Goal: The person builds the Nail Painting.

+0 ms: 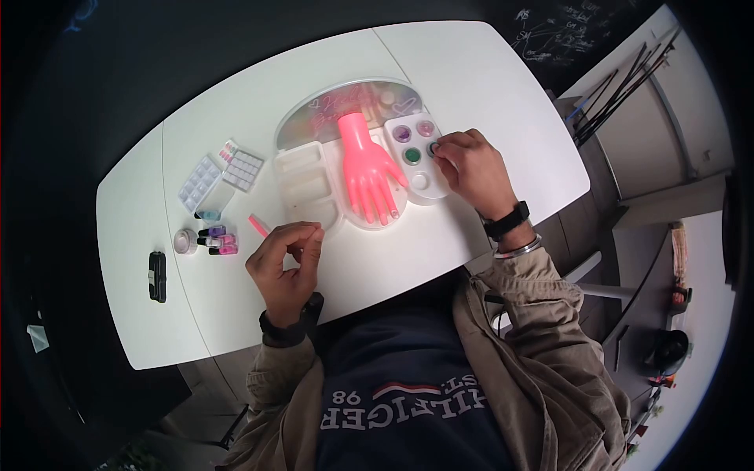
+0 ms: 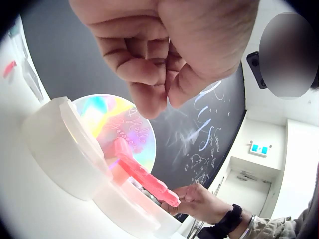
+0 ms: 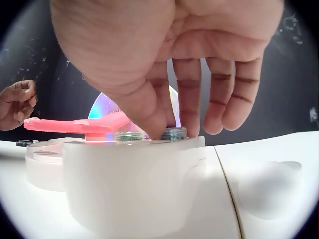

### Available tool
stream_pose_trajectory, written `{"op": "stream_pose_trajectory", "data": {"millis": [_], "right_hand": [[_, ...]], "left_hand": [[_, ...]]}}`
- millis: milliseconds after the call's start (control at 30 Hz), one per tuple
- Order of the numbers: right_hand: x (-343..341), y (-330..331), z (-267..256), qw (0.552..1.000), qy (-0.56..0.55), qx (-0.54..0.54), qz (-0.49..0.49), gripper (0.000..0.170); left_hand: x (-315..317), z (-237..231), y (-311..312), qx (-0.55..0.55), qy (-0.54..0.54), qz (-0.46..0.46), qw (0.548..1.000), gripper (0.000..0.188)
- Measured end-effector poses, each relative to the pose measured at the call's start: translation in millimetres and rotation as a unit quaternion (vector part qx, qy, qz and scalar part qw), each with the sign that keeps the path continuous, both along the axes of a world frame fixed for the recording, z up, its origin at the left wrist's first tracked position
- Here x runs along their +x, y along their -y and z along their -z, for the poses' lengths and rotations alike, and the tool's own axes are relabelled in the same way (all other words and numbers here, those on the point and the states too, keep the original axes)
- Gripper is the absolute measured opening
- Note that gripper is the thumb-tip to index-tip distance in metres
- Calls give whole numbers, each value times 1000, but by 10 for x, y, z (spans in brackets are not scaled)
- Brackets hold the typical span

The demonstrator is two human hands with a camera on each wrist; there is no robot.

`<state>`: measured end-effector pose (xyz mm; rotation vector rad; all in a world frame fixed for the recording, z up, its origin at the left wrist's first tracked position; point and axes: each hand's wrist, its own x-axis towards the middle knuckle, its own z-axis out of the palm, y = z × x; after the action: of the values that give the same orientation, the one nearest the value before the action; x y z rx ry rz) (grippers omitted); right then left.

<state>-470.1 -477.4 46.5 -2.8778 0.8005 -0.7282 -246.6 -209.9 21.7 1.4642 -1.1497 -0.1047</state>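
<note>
Jar, round and clear-walled, sits pinched in the right grip.

White table under tray (and bottles)

Dark pot is partly covered by the right hand; its contents cannot be identified. Whether anything is pinched by the left hand cannot be told. Markings on bottles toward the left edge of the surface cannot be read. Face is blurred.
</note>
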Motion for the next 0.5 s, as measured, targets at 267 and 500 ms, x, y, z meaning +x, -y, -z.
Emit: {"op": "stream_pose_trajectory", "data": {"millis": [267, 500], "right_hand": [[-146, -13, -49, 999, 6, 48, -8, 37], [-464, 24, -10, 992, 0, 103, 72, 49]], "left_hand": [[-14, -5, -10, 3, -1, -5, 1000, 7], [-22, -8, -3, 0, 1, -7, 1000, 7]]}}
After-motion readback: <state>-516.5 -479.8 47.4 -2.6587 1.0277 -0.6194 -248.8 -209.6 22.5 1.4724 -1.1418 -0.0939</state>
